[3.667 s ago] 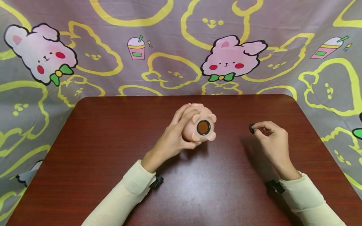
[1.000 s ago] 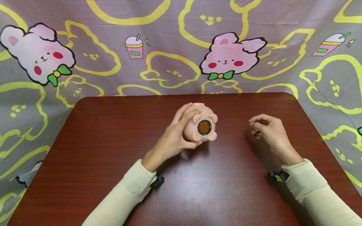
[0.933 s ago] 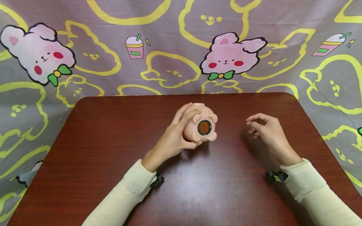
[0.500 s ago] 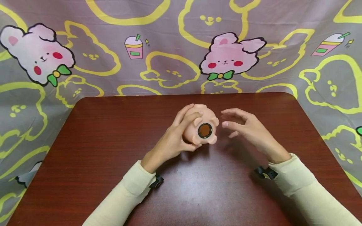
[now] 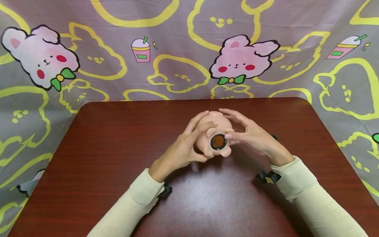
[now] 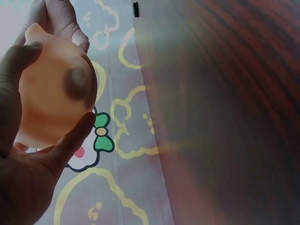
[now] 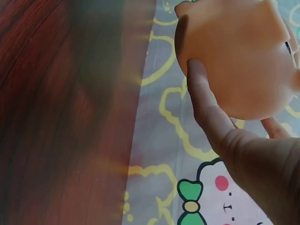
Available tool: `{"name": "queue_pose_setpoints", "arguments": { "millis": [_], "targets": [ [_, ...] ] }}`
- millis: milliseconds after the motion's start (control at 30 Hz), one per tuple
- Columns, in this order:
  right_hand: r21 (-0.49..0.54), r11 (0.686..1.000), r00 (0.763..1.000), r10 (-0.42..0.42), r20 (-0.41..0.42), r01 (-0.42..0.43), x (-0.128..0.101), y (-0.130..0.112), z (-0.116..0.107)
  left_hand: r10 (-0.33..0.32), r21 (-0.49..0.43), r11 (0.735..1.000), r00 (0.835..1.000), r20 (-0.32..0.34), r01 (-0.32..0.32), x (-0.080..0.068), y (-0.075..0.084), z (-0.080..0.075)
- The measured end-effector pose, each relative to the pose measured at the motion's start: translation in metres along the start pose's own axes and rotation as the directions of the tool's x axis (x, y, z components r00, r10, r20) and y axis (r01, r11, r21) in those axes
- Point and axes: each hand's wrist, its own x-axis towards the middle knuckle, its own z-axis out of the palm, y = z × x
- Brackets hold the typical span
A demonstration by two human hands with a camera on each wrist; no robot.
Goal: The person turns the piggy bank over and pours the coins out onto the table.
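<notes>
A round, peach-pink piggy bank [image 5: 220,123] is held over the table with its stubby feet [image 5: 226,152] and belly turned towards the head camera. In the belly a black-rimmed round hole [image 5: 218,142] stands uncovered, brownish inside. My left hand [image 5: 182,144] grips the bank's left side, thumb below and fingers over the top. My right hand [image 5: 257,138] holds its right side, the thumb beside the hole and the other fingers reaching behind. Both wrist views show the smooth piggy bank [image 6: 51,93] between the hands. A small black cap [image 5: 275,137] lies on the table, partly hidden behind my right hand.
The dark reddish-brown wooden table [image 5: 103,158] has rounded far corners. Behind and beside it hangs a grey-mauve curtain [image 5: 177,39] printed with yellow outlines and rabbits. A black band [image 5: 268,177] sits at my right wrist.
The right hand has let go of the black cap at the right and moved left onto the piggy bank. The left hand has brought the bank slightly nearer and to the right.
</notes>
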Motion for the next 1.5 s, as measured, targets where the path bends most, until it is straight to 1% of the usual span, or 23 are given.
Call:
{"name": "queue_pose_setpoints", "arguments": {
  "millis": [133, 267, 367, 600, 733, 867, 967, 1000, 1100, 1200, 1333, 1400, 1500],
  "targets": [
    [0.067, 0.998, 0.999, -0.011, 0.051, 0.008, 0.001, 0.003, 0.0, 0.018, -0.006, 1.0, 1.0, 0.003, -0.018, 0.0, 0.0, 0.0],
    [0.107, 0.994, 0.998, -0.016, 0.069, 0.008, 0.002, 0.006, 0.001, 0.024, -0.004, 1.0, 1.0, 0.004, -0.024, 0.0, -0.002, 0.001],
    [0.101, 0.995, 0.998, -0.022, 0.05, 0.016, 0.002, 0.008, 0.001, 0.01, -0.006, 1.0, 1.0, 0.013, -0.01, -0.001, -0.002, 0.002],
    [0.076, 0.995, 0.998, -0.065, -0.014, 0.066, 0.001, 0.012, 0.004, -0.069, -0.012, 0.997, 0.997, 0.034, 0.07, -0.001, -0.003, 0.001],
    [0.025, 0.993, 0.992, -0.109, -0.069, 0.111, 0.0, 0.015, 0.007, -0.12, -0.034, 0.992, 0.991, 0.053, 0.122, 0.0, -0.003, 0.0],
    [-0.103, 0.986, 0.982, -0.144, -0.124, 0.132, -0.001, 0.014, 0.012, -0.171, -0.077, 0.981, 0.981, 0.09, 0.178, 0.001, -0.003, -0.001],
    [-0.192, 0.974, 0.978, -0.153, -0.141, 0.124, -0.004, 0.013, 0.015, -0.201, -0.112, 0.971, 0.973, 0.109, 0.213, 0.001, -0.003, -0.001],
    [-0.207, 0.97, 0.978, -0.156, -0.14, 0.125, -0.005, 0.013, 0.016, -0.207, -0.121, 0.968, 0.972, 0.109, 0.22, 0.001, -0.003, -0.001],
    [-0.229, 0.965, 0.976, -0.165, -0.143, 0.13, -0.006, 0.013, 0.019, -0.207, -0.142, 0.965, 0.973, 0.101, 0.22, 0.001, -0.002, -0.002],
    [-0.223, 0.963, 0.971, -0.187, -0.145, 0.152, -0.008, 0.014, 0.022, -0.195, -0.142, 0.968, 0.977, 0.085, 0.206, 0.002, -0.001, -0.002],
    [-0.229, 0.953, 0.967, -0.228, -0.117, 0.197, -0.009, 0.017, 0.027, -0.203, -0.141, 0.967, 0.977, 0.071, 0.211, 0.003, -0.002, -0.001],
    [-0.253, 0.941, 0.963, -0.254, -0.096, 0.223, -0.009, 0.017, 0.029, -0.206, -0.152, 0.965, 0.977, 0.063, 0.213, 0.004, -0.002, -0.001],
    [-0.314, 0.914, 0.952, -0.295, -0.081, 0.257, -0.01, 0.017, 0.032, -0.203, -0.18, 0.961, 0.978, 0.053, 0.209, 0.004, -0.003, -0.001]
  ]
}}
